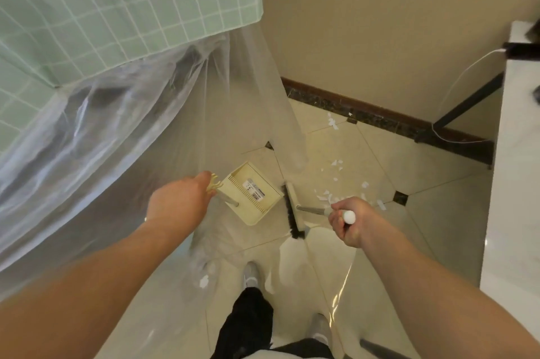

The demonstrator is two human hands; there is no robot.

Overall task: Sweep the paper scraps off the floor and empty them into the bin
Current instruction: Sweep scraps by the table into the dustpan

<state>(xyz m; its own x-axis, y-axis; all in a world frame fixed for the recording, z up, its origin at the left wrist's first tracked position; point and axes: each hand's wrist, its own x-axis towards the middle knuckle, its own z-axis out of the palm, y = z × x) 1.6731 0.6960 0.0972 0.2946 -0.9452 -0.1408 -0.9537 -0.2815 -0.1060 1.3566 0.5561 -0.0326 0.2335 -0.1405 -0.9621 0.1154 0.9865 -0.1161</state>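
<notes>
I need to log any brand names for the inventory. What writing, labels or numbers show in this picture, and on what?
Sticker on the dustpan: a white label with printed lines and what looks like a barcode; too small and blurred to read.
No other writing is visible, including on the broom.

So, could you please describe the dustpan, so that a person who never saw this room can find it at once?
Start from the green checked tablecloth with clear plastic sheeting hanging below it. Where the sheeting meets the tiled floor, the left hand holds the dustpan. It is a cream box-shaped pan with a barcode label, unlike the black-bristled broom beside it.
</notes>
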